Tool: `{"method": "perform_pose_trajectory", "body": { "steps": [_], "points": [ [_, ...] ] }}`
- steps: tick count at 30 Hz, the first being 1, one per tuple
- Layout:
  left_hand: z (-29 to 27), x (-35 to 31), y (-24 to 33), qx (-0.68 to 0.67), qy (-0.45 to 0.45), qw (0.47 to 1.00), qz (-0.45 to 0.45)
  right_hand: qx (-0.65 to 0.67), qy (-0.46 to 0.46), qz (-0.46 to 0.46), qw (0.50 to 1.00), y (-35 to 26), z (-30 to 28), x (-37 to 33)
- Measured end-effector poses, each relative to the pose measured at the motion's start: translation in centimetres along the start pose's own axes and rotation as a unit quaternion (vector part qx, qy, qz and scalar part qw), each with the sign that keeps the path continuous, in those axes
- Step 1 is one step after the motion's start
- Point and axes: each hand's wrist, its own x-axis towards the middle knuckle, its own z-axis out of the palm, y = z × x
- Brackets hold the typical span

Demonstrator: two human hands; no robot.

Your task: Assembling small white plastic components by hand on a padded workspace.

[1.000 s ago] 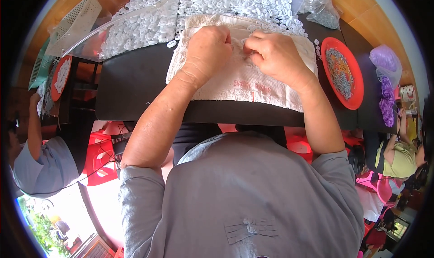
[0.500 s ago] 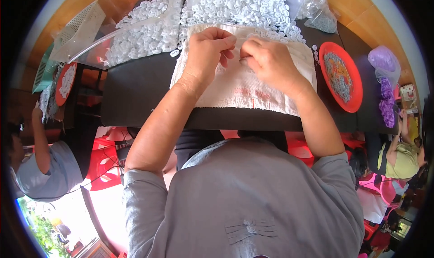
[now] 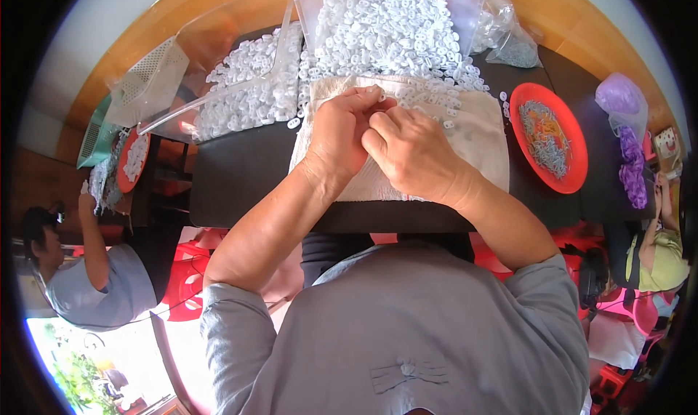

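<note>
My left hand (image 3: 343,131) is closed over the cream cloth (image 3: 476,153), thumb and fingers pinched together. At its fingertips shows a small white plastic piece (image 3: 382,95). Right against it, my right hand (image 3: 413,153) is curled with the back of the hand up; whatever its fingers hold is hidden. Several loose white oval pieces (image 3: 448,113) with two holes each lie on the cloth just beyond my hands. A large heap of the same pieces (image 3: 385,26) rises behind the cloth.
A clear plastic bin (image 3: 247,88) of white pieces stands at the left. On the right sit a red plate (image 3: 576,147) of small metal parts, a clear bag (image 3: 512,48) and a purple bag (image 3: 623,99). Other people sit at far left (image 3: 109,277) and far right (image 3: 658,259).
My hands, apart before, have come together over the cloth. The right hand has moved left and toward me. The whole view has shifted slightly, so the table sits lower.
</note>
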Motion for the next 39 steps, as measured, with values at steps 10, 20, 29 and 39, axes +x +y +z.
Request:
{"method": "perform_pose_trajectory", "body": {
  "steps": [10,20,29,39],
  "points": [
    [0.4,1.9,-1.2,0.014,-0.024,0.998,0.057,0.196,0.101,0.124,0.968,1.8,-0.1,-0.4],
    [0.5,1.3,-2.1,0.036,-0.048,0.992,0.114,0.438,0.174,0.359,0.805,4.4,0.3,-0.7],
    [0.8,0.4,-2.2,0.066,-0.044,0.988,0.133,0.465,0.171,0.388,0.777,3.7,0.3,-0.5],
    [0.9,0.3,-2.1,0.073,-0.038,0.987,0.135,0.465,0.173,0.387,0.777,3.8,0.5,-0.6]
  ]
}}
